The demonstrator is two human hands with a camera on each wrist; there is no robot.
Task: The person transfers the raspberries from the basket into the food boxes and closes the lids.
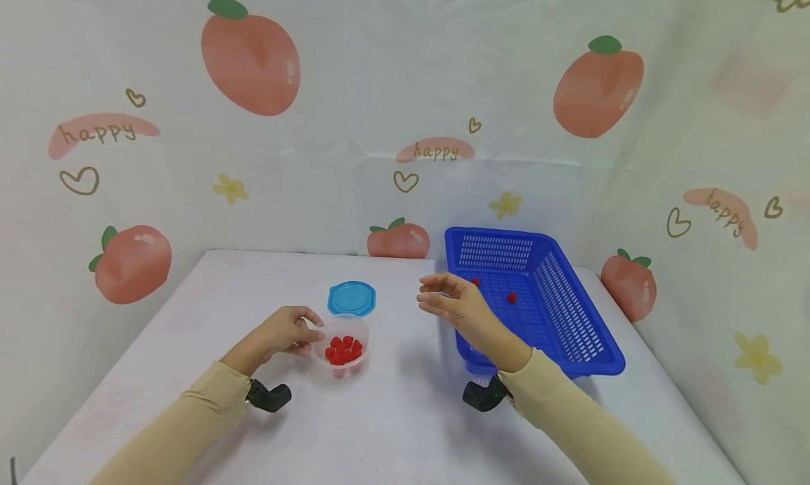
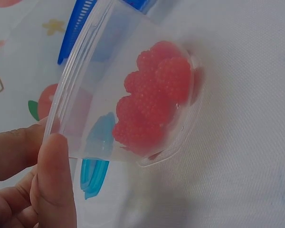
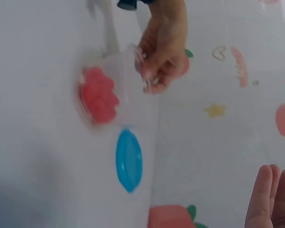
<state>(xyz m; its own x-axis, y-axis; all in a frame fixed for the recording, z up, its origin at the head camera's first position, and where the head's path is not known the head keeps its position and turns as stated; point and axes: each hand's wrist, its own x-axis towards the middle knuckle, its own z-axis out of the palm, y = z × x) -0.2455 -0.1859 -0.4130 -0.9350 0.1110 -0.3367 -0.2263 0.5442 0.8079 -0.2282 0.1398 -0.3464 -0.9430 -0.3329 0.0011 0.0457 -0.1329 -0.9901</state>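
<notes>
My left hand (image 1: 285, 334) pinches the rim of a clear plastic tub (image 1: 316, 330), the thumb on one side of the wall and a finger on the other. Several red raspberries (image 2: 152, 97) lie heaped in the bottom of the tub, which stands on the table. My right hand (image 1: 468, 313) is raised in front of the left side of a blue basket (image 1: 579, 309), fingers extended and nothing visible in them. Inside the basket are two raspberries (image 1: 512, 298), one of them partly hidden behind that hand. The right wrist view shows the fingers (image 3: 260, 197) nearly straight.
Just behind the tub lies a round blue lid (image 1: 351, 299) on the white table (image 1: 405, 415). The basket takes up the table's right side, and a fruit-patterned cloth (image 1: 405, 70) hangs behind. A dark wrist camera (image 1: 270, 396) sits below the left hand.
</notes>
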